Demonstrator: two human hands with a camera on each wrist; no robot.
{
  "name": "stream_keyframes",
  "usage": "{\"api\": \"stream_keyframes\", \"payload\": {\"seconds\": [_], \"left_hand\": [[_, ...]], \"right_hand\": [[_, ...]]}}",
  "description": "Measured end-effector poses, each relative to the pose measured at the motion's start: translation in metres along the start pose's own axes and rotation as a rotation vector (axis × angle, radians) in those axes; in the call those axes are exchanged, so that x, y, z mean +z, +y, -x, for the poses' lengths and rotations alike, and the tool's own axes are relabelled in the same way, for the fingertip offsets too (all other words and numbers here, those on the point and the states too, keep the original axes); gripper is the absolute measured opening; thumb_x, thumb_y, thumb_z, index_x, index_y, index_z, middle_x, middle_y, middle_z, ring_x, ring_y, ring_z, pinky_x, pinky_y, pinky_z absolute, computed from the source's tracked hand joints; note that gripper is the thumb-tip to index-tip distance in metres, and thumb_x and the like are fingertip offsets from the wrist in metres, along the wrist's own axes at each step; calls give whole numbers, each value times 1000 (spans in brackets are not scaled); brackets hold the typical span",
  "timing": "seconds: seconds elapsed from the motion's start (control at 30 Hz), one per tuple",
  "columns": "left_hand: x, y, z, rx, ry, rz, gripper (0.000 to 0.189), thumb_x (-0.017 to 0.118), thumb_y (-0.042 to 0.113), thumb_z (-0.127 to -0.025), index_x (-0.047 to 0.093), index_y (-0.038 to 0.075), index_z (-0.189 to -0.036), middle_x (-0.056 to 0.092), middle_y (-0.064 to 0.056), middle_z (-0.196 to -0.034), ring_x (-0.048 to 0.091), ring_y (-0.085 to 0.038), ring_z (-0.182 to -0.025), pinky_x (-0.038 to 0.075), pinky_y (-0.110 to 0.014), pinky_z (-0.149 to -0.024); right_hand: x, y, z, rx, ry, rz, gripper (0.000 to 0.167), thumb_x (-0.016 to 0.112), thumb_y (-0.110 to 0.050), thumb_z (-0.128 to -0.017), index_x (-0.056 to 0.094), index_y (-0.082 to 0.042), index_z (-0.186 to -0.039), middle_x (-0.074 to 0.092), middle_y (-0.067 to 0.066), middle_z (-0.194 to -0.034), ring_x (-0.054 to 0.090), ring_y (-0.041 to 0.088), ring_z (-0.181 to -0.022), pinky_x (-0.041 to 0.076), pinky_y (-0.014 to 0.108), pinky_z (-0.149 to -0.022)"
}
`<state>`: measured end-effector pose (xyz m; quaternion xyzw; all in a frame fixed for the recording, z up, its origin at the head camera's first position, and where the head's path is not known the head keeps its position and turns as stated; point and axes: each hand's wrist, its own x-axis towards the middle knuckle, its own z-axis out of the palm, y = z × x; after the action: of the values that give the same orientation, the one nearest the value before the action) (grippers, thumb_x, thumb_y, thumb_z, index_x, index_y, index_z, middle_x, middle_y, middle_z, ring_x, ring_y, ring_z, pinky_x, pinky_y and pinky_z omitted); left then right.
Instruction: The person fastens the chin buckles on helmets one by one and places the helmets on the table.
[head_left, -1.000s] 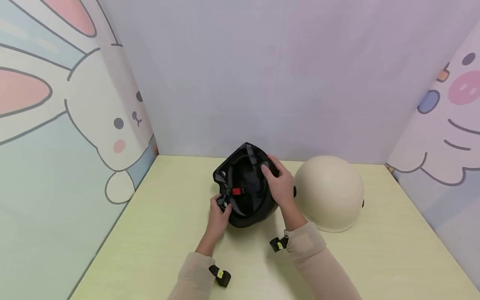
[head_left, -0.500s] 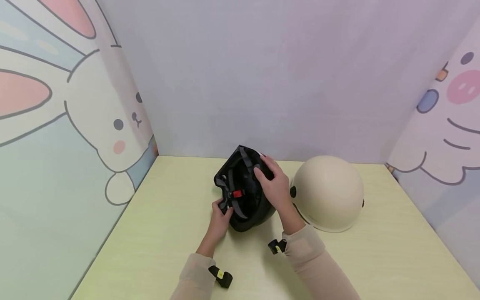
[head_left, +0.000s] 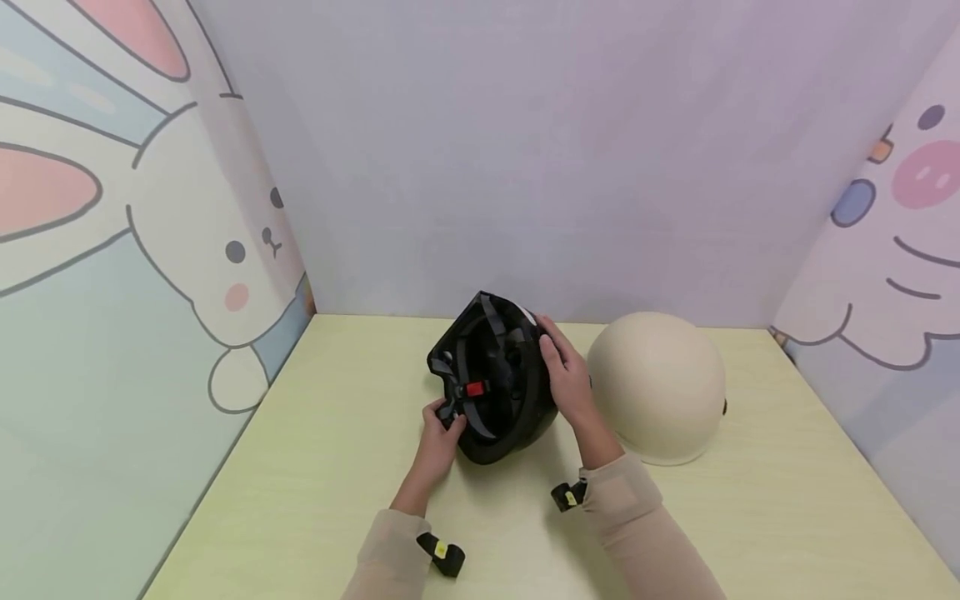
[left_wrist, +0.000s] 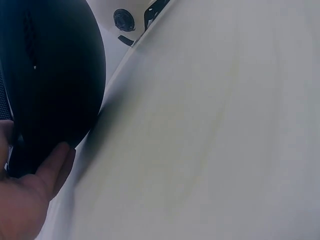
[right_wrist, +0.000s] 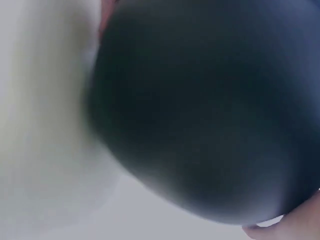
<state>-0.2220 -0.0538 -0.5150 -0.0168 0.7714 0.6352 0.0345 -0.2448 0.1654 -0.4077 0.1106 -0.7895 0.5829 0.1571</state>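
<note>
A black helmet (head_left: 536, 412) stands tipped on its side in the head view, its padded hollow facing me. Inside it hang grey straps with a red buckle (head_left: 474, 388). My left hand (head_left: 437, 446) pinches the helmet's lower left rim between thumb and fingers; the left wrist view shows these fingers against the dark shell (left_wrist: 60, 75). At the right side, my right hand (head_left: 572, 379) grips the helmet with its thumb near the rim and its fingers round the outer shell. The shell (right_wrist: 200, 110) fills most of the right wrist view.
A cream helmet (head_left: 656, 383) rests dome up on the pale yellow table (head_left: 787, 500), just right of my right hand. Behind the table hangs a plain lilac backdrop (head_left: 525, 150). Cartoon panels stand at both sides, with a rabbit (head_left: 187, 225) on the left one.
The black helmet has turned and shifted slightly left and down. My right hand first moved left with it, then slid right from over the rim onto the outer side. The left hand keeps its hold.
</note>
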Motion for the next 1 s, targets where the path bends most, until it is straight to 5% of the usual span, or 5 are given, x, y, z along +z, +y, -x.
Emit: {"api": "stream_keyframes", "payload": {"seconds": [0.2,0.47,0.63,0.8,1.0], "left_hand": [[-1,-1,0,-17,4,15,54,52,20,-101,23,-3,-141,38,-33,-138,37,-36,-132,29,-49,-106],[-1,-2,-1,13,36,-21,60,53,18,-101,18,-4,-145,35,-34,-141,36,-38,-132,28,-51,-107],[-4,3,3,74,68,-154,65,54,15,-100,17,-3,-149,23,-27,-149,29,-38,-136,25,-51,-108],[-10,22,8,180,114,-293,63,57,15,-98,23,-1,-149,22,-23,-149,31,-39,-135,30,-53,-105],[-12,62,12,257,82,-325,65,55,22,-100,21,4,-153,21,-21,-152,32,-38,-136,32,-54,-104]], "right_hand": [[-3,22,0,40,-47,-21,49,26,-32,-109,39,-7,-150,30,9,-156,23,22,-143,17,41,-113],[0,42,2,126,-60,-210,49,28,-27,-109,28,-7,-154,26,10,-157,20,24,-143,13,44,-113],[6,42,2,114,-29,-321,49,30,-24,-108,29,-5,-153,28,12,-156,22,23,-142,14,41,-113],[10,42,1,112,-8,-385,50,34,-24,-107,31,-3,-152,30,13,-155,24,22,-141,15,38,-113],[12,32,3,146,5,-400,48,34,-17,-107,30,1,-151,27,18,-155,22,26,-142,16,40,-113]]}}
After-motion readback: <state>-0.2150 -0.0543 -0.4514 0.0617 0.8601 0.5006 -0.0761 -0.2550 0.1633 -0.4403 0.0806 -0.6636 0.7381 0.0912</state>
